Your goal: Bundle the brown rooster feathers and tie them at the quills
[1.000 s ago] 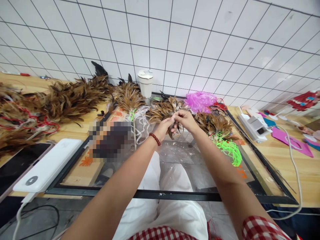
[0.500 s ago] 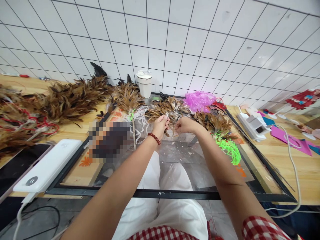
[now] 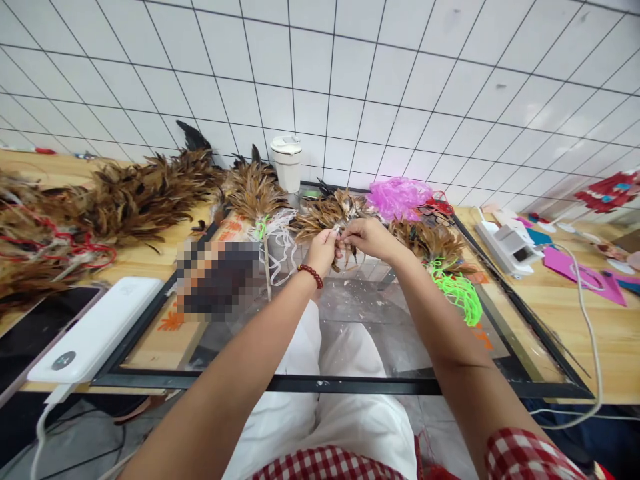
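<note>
My left hand (image 3: 323, 250), a beaded bracelet at its wrist, is closed in a pinch on a small brown feather (image 3: 337, 261) whose pale end shows at the fingertips. Right against those fingertips, the bent fingers of my right hand (image 3: 367, 237) are pinched together. What they grip is too small to make out. Just behind both hands lies a loose pile of brown feathers (image 3: 317, 220). Further right is another feather bunch (image 3: 430, 241) with bright green string (image 3: 463, 297) beside it.
A black-framed glass panel (image 3: 350, 385) lies under the hands. Behind stand a white lidded cup (image 3: 287, 163) and a pink plastic bag (image 3: 400, 198). Left are a feather duster head (image 3: 257, 190) on a stick, white cord (image 3: 283, 243), long feather bundles (image 3: 150, 197) and a power bank (image 3: 97, 330).
My right hand has moved left and its fingers now meet those of my left hand. The left hand has stayed nearly in place, still pinching. The view has shifted slightly.
</note>
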A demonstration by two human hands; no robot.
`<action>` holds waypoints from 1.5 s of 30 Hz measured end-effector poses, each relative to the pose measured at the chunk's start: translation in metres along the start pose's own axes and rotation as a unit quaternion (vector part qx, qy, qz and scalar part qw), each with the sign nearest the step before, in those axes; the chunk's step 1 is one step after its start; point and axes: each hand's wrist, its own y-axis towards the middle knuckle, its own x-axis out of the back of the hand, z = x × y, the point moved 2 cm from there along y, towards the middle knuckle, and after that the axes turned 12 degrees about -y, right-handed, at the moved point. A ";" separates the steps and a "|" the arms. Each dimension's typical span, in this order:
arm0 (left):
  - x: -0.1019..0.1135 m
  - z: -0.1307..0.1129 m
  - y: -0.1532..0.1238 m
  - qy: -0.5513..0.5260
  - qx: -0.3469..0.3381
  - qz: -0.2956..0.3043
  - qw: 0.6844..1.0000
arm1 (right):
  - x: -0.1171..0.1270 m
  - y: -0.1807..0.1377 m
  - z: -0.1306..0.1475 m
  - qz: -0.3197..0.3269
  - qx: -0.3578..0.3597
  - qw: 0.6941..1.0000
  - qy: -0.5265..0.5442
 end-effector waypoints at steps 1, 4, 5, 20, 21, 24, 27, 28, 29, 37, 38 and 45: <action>0.000 0.000 0.000 -0.002 -0.005 0.005 1.000 | -0.001 0.000 -0.002 -0.019 -0.023 0.999 0.023; 0.000 0.000 0.000 -0.013 -0.016 0.020 1.000 | -0.006 0.000 -0.010 -0.053 -0.087 0.988 0.114; 0.000 0.000 0.000 -0.014 -0.014 0.024 1.000 | -0.008 0.000 -0.012 -0.054 -0.103 0.981 0.153; 0.001 -0.007 -0.002 -0.084 0.009 0.021 0.996 | -0.007 -0.002 -0.015 -0.114 -0.105 0.988 -0.003; 0.002 -0.007 -0.001 -0.095 0.008 0.003 0.995 | -0.007 -0.003 -0.016 -0.074 -0.077 0.993 -0.050; 0.004 -0.006 0.002 -0.121 0.009 -0.022 0.992 | -0.012 -0.006 -0.013 0.058 0.032 0.991 -0.115; 0.005 -0.003 0.004 -0.133 0.007 -0.020 0.991 | -0.020 -0.007 -0.010 0.129 0.074 0.982 -0.117; 0.005 -0.002 0.005 -0.135 0.006 -0.018 0.991 | -0.022 -0.007 -0.010 0.143 0.077 0.980 -0.112; 0.006 -0.001 0.006 -0.136 0.003 -0.020 0.990 | -0.023 -0.007 -0.010 0.150 0.078 0.980 -0.101; 0.008 -0.005 0.008 -0.064 -0.144 -0.039 0.987 | -0.007 0.000 -0.030 -0.099 -0.154 0.930 0.319; 0.007 -0.005 0.008 -0.064 -0.144 -0.032 0.987 | -0.007 0.000 -0.032 -0.109 -0.185 0.900 0.380; 0.006 -0.005 0.005 -0.112 -0.055 -0.077 0.989 | -0.006 -0.003 -0.022 0.033 -0.092 0.974 0.205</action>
